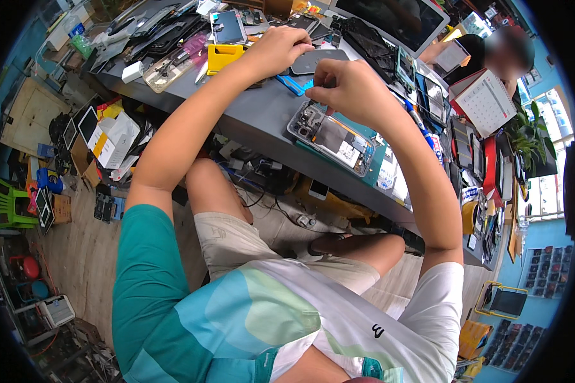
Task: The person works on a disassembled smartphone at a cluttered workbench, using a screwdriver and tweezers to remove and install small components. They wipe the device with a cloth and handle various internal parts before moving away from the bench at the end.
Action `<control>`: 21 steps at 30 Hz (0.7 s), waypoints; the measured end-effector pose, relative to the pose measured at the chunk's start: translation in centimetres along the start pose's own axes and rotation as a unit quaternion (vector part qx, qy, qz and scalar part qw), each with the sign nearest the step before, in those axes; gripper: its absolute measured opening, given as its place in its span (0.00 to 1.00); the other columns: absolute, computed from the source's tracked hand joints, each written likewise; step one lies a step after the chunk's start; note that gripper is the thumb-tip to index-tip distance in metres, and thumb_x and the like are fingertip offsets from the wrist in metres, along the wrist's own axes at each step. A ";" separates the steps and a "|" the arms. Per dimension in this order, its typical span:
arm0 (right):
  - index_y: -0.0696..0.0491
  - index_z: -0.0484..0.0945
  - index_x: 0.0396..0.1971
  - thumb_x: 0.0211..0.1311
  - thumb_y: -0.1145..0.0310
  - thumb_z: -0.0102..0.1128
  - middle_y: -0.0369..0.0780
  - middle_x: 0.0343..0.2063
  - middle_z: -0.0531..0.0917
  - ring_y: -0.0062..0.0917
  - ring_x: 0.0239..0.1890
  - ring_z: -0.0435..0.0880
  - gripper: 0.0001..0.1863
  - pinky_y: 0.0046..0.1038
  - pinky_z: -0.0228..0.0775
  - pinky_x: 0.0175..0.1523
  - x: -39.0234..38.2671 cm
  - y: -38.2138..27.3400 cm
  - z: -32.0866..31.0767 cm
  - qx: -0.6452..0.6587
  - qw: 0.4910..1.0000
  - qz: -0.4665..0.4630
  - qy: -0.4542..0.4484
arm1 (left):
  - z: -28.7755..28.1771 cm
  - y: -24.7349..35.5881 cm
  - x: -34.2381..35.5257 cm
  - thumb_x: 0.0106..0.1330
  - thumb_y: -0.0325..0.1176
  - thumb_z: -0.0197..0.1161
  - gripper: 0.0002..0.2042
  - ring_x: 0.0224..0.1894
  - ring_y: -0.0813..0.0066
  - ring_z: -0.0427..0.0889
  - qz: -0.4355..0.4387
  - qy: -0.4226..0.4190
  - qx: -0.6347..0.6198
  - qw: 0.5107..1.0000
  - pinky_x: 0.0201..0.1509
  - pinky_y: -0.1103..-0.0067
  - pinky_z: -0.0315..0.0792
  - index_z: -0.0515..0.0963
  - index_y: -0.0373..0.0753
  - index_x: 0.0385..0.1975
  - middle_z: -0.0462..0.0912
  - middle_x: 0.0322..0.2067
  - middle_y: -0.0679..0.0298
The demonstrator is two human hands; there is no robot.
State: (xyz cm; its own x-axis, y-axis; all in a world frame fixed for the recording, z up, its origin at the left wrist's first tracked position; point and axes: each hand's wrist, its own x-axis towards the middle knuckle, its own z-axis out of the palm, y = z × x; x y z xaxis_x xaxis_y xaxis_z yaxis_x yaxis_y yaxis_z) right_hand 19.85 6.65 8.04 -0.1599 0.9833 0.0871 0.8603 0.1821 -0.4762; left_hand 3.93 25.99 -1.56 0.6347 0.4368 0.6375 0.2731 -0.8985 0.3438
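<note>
An opened phone (332,137) lies on a green mat (380,169) near the desk's front edge, its battery and inner parts showing. Over its far end is my right hand (354,92), thumb and fingers pinched together; whatever they hold is too small to make out. Just left of those fingertips lies a flat blue plastic piece (291,85). My left hand (276,51) is farther back, its fingers curled and closed beside a dark grey phone back panel (319,61). Its fingertips are partly hidden, so what they grip does not show.
A yellow stand (223,59) is beside my left forearm. Phone parts crowd the back left, near a clear phone case (172,71). A monitor (396,22) stands behind. At the right are pens (418,118), a desk calendar (485,102) and another person (469,54) holding a device.
</note>
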 end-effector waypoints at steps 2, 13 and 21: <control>0.57 0.90 0.39 0.67 0.67 0.77 0.50 0.24 0.90 0.42 0.31 0.95 0.09 0.41 0.88 0.43 0.1 -0.2 0.2 -0.075 0.996 -0.041 0.024 | -0.8 0.4 -0.9 0.79 0.38 0.69 0.10 0.51 0.49 0.90 0.000 -0.016 -0.008 1.000 0.60 0.59 0.80 0.89 0.37 0.47 0.93 0.42 0.53; 0.57 0.88 0.50 0.64 0.68 0.80 0.51 0.36 0.93 0.50 0.40 0.93 0.17 0.44 0.85 0.50 1.3 -1.4 -0.2 -0.146 0.980 -0.130 -0.039 | -5.7 3.7 -4.9 0.74 0.34 0.77 0.14 0.58 0.55 0.86 -0.004 -0.199 -0.115 0.973 0.62 0.65 0.78 0.86 0.37 0.54 0.87 0.53 0.58; 0.52 0.90 0.44 0.63 0.58 0.84 0.48 0.37 0.94 0.49 0.43 0.95 0.17 0.48 0.88 0.50 0.3 -1.4 -0.7 -0.084 0.990 -0.112 -0.035 | -4.9 4.7 -5.7 0.73 0.40 0.80 0.13 0.58 0.61 0.86 -0.015 -0.227 -0.171 0.959 0.63 0.63 0.81 0.89 0.41 0.49 0.86 0.51 0.62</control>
State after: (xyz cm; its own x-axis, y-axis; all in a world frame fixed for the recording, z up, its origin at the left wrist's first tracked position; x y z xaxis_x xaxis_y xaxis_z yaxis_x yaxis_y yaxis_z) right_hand 19.01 6.66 9.36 -0.3836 0.9169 0.1101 0.8672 0.3986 -0.2983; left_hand -1.93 19.51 -0.26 0.9008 0.3283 0.2842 0.0923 -0.7842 0.6136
